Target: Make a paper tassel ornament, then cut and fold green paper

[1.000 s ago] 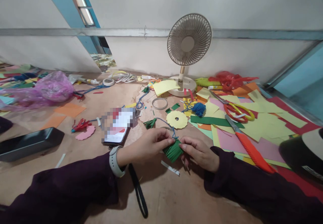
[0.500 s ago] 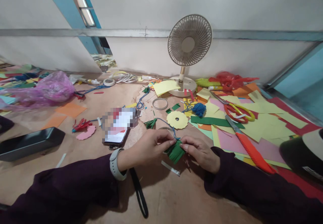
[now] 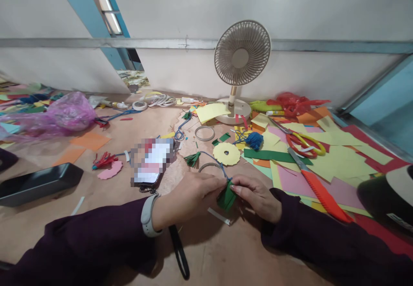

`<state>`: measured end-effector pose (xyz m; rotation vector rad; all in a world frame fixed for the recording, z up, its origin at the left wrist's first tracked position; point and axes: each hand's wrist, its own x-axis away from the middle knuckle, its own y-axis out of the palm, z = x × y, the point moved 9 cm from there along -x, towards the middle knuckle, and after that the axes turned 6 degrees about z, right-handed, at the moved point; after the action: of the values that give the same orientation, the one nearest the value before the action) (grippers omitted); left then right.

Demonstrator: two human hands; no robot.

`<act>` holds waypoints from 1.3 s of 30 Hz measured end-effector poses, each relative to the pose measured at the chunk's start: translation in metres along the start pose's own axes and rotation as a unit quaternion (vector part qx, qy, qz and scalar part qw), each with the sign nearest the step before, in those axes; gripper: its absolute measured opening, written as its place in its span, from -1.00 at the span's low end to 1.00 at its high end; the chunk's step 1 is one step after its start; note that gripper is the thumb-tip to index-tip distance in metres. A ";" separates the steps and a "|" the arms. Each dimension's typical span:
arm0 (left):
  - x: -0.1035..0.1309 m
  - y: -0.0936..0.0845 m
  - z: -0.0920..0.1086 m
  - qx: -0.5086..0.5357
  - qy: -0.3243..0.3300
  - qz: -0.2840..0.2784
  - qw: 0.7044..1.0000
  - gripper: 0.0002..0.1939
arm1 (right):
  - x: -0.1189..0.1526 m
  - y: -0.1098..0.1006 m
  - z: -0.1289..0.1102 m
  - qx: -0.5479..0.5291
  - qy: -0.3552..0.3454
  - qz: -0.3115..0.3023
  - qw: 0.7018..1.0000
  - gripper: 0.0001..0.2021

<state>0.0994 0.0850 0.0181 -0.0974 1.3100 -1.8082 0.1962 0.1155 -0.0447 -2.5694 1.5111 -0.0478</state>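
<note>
Over the near middle of the table (image 3: 226,253), the right hand (image 3: 258,198) pinches the green paper (image 3: 227,199) just below the blue cord (image 3: 222,168); the left hand (image 3: 189,196) touches the paper's upper left, its grip unclear. Rolling snugly, top edge level, should keep the cord from slipping.

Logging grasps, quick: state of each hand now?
Left hand: at the green paper; grip cannot be told.
Right hand: closed, holding the green paper.

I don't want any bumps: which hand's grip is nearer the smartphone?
Left. The left grip is just right of the smartphone; the right grip is farther right, pinching the green paper tassel.
</note>
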 end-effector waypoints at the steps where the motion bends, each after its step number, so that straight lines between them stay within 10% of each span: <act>1: 0.002 0.003 0.001 -0.020 0.012 -0.008 1.000 -0.79 | 0.000 -0.001 -0.001 0.008 -0.006 0.001 1.000 -0.71; 23: 0.000 -0.008 0.032 -0.092 0.094 0.064 0.989 -0.78 | 0.001 0.000 -0.014 0.036 -0.055 0.004 0.998 -0.71; 30: -0.005 -0.017 0.008 0.108 -0.012 0.079 0.991 -0.71 | 0.005 0.002 -0.013 0.016 -0.057 -0.008 0.998 -0.72; 35: -0.004 -0.006 -0.023 0.309 -0.142 0.099 0.935 -0.72 | 0.008 0.004 -0.013 0.003 -0.076 -0.012 0.997 -0.73; 39: 0.003 0.023 -0.039 0.483 -0.281 0.034 0.829 -0.74 | 0.007 0.001 -0.017 -0.008 -0.095 -0.002 0.995 -0.76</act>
<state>0.0911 0.1103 -0.0189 -0.0166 -0.0860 -1.9643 0.1972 0.1067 -0.0285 -2.5081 1.4414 0.2042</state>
